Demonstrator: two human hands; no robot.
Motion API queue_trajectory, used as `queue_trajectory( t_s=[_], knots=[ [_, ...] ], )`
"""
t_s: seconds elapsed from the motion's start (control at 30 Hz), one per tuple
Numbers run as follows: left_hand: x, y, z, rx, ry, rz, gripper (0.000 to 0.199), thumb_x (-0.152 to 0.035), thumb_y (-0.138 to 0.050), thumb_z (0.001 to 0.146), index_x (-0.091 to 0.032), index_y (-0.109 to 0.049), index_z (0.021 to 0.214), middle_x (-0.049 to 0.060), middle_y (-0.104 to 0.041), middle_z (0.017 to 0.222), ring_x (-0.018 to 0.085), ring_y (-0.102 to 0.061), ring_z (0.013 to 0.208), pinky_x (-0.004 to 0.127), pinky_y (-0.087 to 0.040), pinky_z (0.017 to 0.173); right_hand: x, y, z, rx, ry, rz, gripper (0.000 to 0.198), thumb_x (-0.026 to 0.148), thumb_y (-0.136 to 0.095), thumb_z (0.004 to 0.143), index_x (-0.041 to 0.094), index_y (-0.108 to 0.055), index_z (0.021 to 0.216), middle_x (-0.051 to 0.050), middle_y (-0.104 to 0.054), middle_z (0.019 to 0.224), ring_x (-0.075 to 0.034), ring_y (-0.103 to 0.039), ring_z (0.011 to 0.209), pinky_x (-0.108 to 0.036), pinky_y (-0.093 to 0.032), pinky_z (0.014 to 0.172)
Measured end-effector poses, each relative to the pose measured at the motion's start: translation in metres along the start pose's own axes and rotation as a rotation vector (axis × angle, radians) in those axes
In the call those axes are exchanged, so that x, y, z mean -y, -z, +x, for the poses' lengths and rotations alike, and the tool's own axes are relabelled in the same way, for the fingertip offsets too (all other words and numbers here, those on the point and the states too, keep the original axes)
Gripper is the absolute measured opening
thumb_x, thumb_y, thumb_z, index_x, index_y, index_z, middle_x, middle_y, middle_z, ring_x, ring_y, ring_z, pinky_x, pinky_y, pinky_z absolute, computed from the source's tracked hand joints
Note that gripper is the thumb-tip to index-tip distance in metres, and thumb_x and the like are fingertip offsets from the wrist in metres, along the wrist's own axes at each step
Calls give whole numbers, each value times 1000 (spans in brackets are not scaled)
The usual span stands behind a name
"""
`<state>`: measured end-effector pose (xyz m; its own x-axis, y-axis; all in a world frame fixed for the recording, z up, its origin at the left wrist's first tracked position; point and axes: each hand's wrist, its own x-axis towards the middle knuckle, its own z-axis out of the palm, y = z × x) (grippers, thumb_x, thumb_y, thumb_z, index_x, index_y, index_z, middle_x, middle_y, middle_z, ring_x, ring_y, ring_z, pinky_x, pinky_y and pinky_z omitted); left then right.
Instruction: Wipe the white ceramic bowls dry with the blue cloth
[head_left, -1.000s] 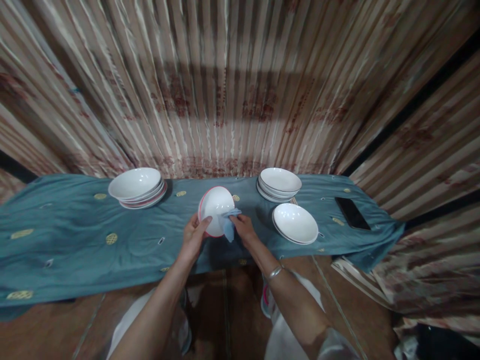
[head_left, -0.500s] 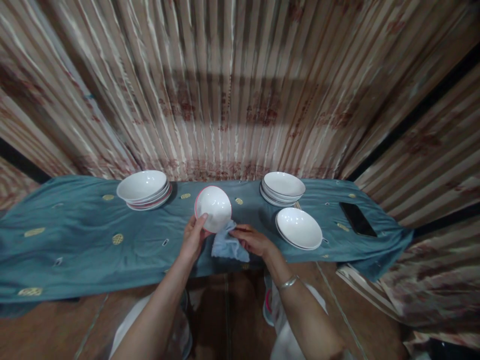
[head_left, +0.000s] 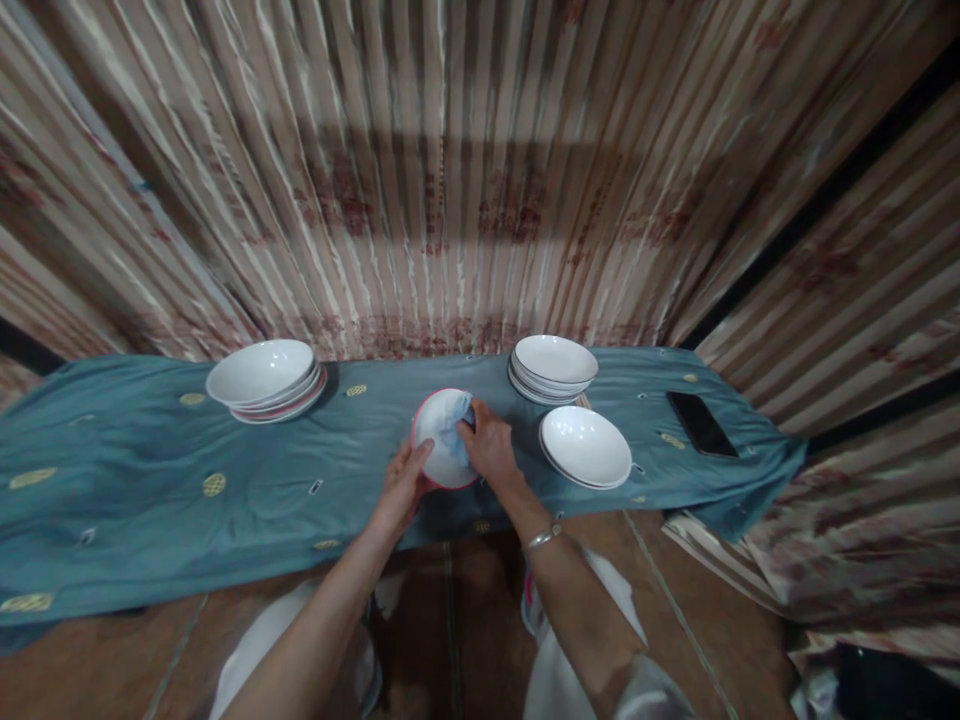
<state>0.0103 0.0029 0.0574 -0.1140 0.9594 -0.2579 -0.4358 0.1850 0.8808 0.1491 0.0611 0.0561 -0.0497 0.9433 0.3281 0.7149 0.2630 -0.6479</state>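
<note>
Left hand [head_left: 403,484] closed on a red-rimmed bowl [head_left: 448,469], held over the counter [head_left: 274,490]; right hand [head_left: 492,444] bunched round a blue cloth [head_left: 457,434], against the bowl's inside (nested white bowls [head_left: 586,446] near, rightward).

The glossy, round white bowl [head_left: 444,470] has a red rim; the crumpled cloth [head_left: 456,422] is pale blue; the teal fabric cover [head_left: 262,485] bears yellow oval motifs; the pleated beige-brown curtain [head_left: 450,270] carries reddish prints.
</note>
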Motion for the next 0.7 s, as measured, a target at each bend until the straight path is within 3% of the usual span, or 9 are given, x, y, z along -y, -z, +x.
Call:
queue_trajectory(
  t_s=[0.1, 0.2, 0.33, 0.43, 0.57, 0.7],
  knots=[
    [3, -4, -1, 20, 15, 3, 58, -47, -79, 59, -18, -65, 108, 7, -73, 95, 21, -68, 79, 27, -55, 60, 6, -7, 0, 30, 117, -10, 22, 16, -51, 87, 16, -57, 108, -15, -66, 110, -24, -61, 103, -37, -47, 92],
    [1, -4, -1, 15, 2, -5, 58, -47, -80, 58, -18, -65, 106, 6, -72, 94, 19, -67, 75, 26, -55, 60, 16, -10, -5, 66, 214, 124, 23, 16, -49, 87, 16, -60, 107, -13, -65, 111, -22, -60, 106, -36, -46, 95],
    [-5, -2, -2, 2, -11, -21, 57, -48, -81, 55, -18, -65, 100, 3, -71, 83, 16, -64, 64, 24, -51, 54, 27, -2, -20, 222, 310, 363, 27, 13, -47, 85, 20, -65, 104, -6, -66, 110, -19, -60, 104, -31, -47, 91],
    [-9, 0, -3, -10, -27, -17, 59, -45, -83, 51, -16, -65, 99, 0, -68, 73, 12, -59, 56, 22, -49, 49, 24, 5, -29, 342, 339, 409, 28, 8, -47, 82, 21, -68, 95, -2, -69, 100, -17, -63, 95, -28, -48, 85],
    [-11, 0, -5, -29, -42, -5, 63, -42, -86, 48, -15, -64, 101, 0, -69, 76, 11, -59, 55, 23, -51, 49, 10, 6, -34, 370, 324, 127, 23, 7, -51, 79, 20, -69, 86, -3, -71, 90, -18, -63, 86, -28, -47, 82],
    [-11, -2, -7, -17, -56, 18, 64, -40, -85, 52, -15, -63, 107, 6, -72, 90, 15, -64, 64, 24, -53, 55, 2, 4, -31, 219, 269, -172, 23, 7, -50, 81, 18, -67, 92, -10, -68, 97, -22, -59, 95, -34, -44, 91]
  ],
)
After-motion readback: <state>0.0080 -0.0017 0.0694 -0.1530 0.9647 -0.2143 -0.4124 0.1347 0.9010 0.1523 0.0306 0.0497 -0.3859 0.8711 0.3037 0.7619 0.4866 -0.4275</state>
